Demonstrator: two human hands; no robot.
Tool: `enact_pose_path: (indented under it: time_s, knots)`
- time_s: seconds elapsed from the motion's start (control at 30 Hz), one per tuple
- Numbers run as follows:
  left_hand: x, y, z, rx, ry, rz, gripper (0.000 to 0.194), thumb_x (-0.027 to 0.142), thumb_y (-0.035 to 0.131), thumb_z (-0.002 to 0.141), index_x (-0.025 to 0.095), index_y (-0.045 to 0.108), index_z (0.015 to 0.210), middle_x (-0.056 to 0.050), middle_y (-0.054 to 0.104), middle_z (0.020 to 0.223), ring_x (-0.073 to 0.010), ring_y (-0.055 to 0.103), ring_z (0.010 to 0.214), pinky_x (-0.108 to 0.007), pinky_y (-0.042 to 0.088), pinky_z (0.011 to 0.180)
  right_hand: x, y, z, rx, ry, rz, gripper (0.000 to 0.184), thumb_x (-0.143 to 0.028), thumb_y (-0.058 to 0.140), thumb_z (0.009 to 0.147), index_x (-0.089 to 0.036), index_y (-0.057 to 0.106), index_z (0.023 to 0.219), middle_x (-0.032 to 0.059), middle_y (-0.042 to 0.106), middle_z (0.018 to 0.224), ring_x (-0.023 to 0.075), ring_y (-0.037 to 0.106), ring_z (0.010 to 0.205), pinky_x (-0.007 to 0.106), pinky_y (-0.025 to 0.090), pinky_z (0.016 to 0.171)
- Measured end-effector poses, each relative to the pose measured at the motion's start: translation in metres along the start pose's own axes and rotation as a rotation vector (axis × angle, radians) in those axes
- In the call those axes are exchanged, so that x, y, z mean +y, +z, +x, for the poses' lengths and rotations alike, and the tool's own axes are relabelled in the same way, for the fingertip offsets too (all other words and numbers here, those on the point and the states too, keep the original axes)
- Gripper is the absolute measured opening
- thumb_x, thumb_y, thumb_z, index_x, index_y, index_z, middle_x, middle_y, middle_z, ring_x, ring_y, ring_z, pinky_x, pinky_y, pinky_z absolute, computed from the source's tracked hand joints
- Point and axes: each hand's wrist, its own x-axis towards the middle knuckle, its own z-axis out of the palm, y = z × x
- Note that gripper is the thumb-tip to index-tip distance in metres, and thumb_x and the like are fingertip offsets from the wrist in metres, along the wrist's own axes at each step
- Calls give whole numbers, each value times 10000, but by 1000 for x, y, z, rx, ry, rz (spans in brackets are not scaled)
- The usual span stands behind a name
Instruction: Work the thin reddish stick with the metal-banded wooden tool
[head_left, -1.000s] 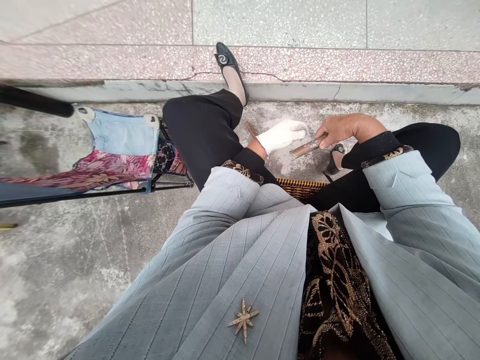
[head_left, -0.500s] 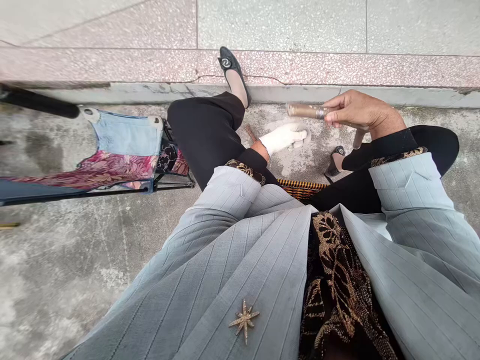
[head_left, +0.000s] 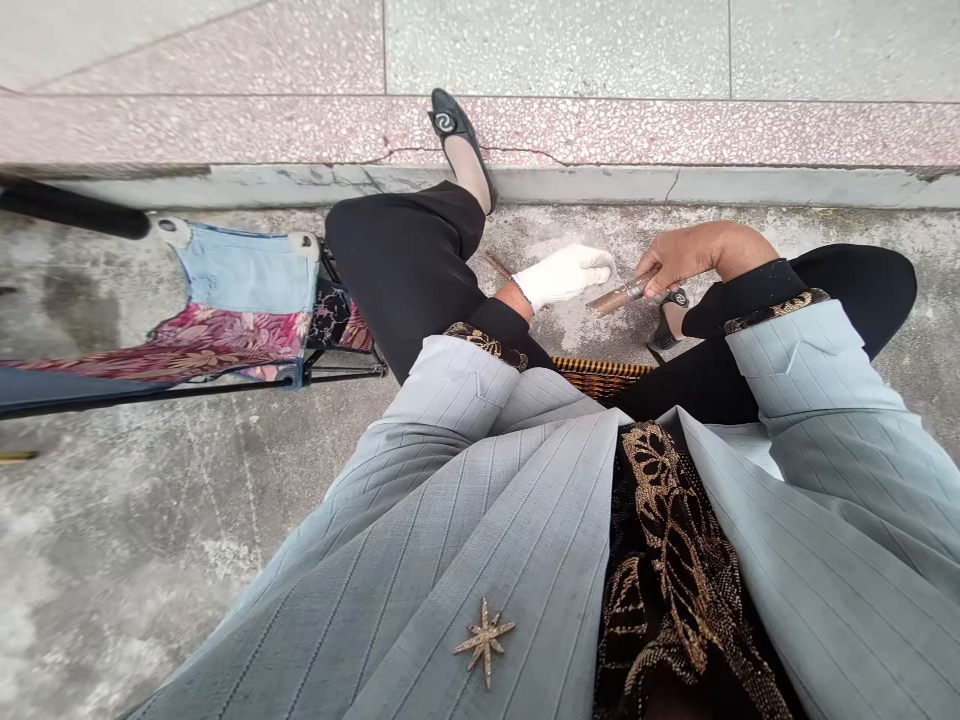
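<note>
Right hand [head_left: 686,262], bare, viewed from above: fingers pressed together and curled over a short brown metal tube [head_left: 616,298], pinching it near one end. The tube slants low above the concrete ground [head_left: 150,560], with its free end pointing toward my left hand [head_left: 566,277] and stopping near it. Left hand, in a white glove: fingers closed side by side and directed toward the right hand; I cannot tell whether anything lies inside the curl. It sits over a pale, powdery patch [head_left: 577,320] on the concrete, and this view does not settle whether it touches the ground. A thin reddish-brown rod [head_left: 499,264] lies just beyond the glove, beside my black trouser leg [head_left: 401,270]. A black shoe with a swirl ornament [head_left: 448,122] rests against a pink terrazzo kerb [head_left: 637,135], and a second black shoe [head_left: 664,335] stands just beside the tube. An orange-and-black woven strip [head_left: 600,378] shows between my legs. To my left stands a folding stool [head_left: 244,290] with patchwork fabric seat. My grey pinstriped jacket [head_left: 487,520] carries a gold star brooch [head_left: 485,640] and opens over gold-embroidered black cloth [head_left: 675,540].
</note>
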Motion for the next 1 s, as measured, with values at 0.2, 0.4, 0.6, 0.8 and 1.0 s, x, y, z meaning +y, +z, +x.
enact_pose_path:
  time_s: [0.2, 0.4, 0.6, 0.8, 1.0]
  knots:
    - [-9, -1, 4, 5, -67, -141, 162, 163, 589, 955, 130, 690, 833, 25, 575, 667, -94, 455, 592, -257, 390, 656, -4, -10, -20, -21, -5, 118, 419, -583, 803, 890, -228, 861, 1103, 40, 756, 1017, 252, 671, 983, 375, 503, 856]
    - [-7, -1, 6, 94, -75, -273, 44, 155, 697, 908, 121, 715, 889, -13, 674, 761, -107, 551, 670, -251, 439, 693, -5, -12, -35, 105, -93, 387, 479, -631, 831, 830, -238, 843, 1104, 23, 691, 842, 216, 655, 859, 336, 521, 748]
    - [5, 9, 4, 10, -117, -417, 263, 321, 717, 993, 149, 632, 812, 37, 547, 624, -58, 397, 500, -216, 330, 533, 0, -4, -18, 443, -194, 752, 413, -612, 819, 864, -214, 710, 845, 34, 647, 733, 183, 573, 739, 335, 501, 721]
    - [4, 12, 7, 31, -71, -295, 236, 219, 639, 976, 159, 590, 753, 45, 513, 625, -70, 381, 520, -240, 332, 565, -12, 6, 7, 667, 50, 726, 343, -498, 745, 951, -214, 634, 795, 38, 609, 708, 180, 562, 700, 335, 488, 702]
    - [0, 5, 7, 23, -28, 59, 212, 185, 565, 938, 160, 630, 737, 17, 551, 654, -123, 473, 628, -279, 380, 669, -5, 6, 19, 611, 255, 122, 281, -478, 734, 940, -197, 737, 929, 97, 668, 791, 288, 642, 843, 403, 472, 752]
